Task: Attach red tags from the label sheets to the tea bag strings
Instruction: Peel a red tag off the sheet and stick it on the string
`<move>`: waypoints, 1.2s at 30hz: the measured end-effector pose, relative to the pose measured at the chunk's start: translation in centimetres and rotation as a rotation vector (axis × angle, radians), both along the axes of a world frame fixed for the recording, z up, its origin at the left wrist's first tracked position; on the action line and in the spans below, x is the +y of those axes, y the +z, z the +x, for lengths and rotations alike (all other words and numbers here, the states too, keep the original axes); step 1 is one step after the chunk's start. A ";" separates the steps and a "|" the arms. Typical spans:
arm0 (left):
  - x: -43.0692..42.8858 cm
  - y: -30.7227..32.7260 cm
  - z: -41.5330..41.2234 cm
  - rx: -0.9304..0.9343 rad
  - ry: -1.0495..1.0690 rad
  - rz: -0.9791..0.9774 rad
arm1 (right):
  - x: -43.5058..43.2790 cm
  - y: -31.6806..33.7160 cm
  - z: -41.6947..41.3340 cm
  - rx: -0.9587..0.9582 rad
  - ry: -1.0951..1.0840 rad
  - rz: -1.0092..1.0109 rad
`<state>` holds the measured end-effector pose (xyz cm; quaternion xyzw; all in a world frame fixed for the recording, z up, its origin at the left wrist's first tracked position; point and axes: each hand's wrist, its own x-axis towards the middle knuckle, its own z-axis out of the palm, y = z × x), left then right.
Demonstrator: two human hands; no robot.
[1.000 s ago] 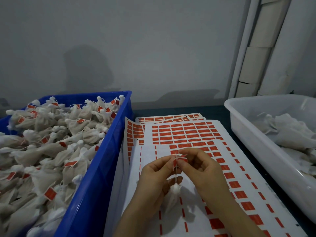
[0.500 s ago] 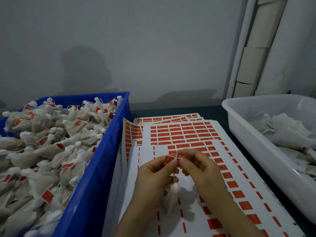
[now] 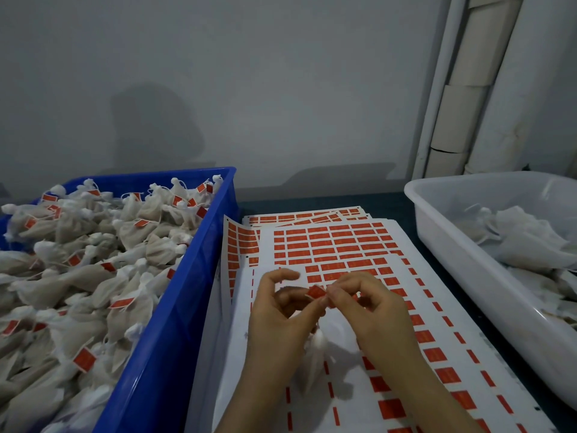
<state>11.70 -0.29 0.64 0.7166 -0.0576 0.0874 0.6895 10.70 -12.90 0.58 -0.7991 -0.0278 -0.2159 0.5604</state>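
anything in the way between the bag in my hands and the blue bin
Nothing visible. The bag hangs under the left hand and right hand pinching its tag; the blue bin sits open just left.

A blue plastic crate (image 3: 175, 323) stands at the left edge of a dark tabletop (image 3: 315, 203). A white plastic tub (image 3: 468, 276) sits along the right edge. Behind rises a plain grey wall (image 3: 249, 89), with pale vertical pipes (image 3: 477, 73) at the far right corner.
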 end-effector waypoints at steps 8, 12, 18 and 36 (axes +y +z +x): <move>0.0 -0.5 -0.4 -0.154 0.047 0.107 | 0.4 0.3 -0.1 0.061 -0.014 0.092; 0.1 -0.4 -0.6 -0.180 0.068 0.109 | 0.7 0.4 -0.3 -0.002 -0.027 0.095; 0.1 -0.3 -0.7 -0.176 0.057 0.138 | 0.9 0.0 -0.2 -0.222 -0.127 -0.154; 0.2 0.5 -0.2 0.156 -0.015 -0.162 | 0.7 0.4 0.1 0.074 0.088 0.104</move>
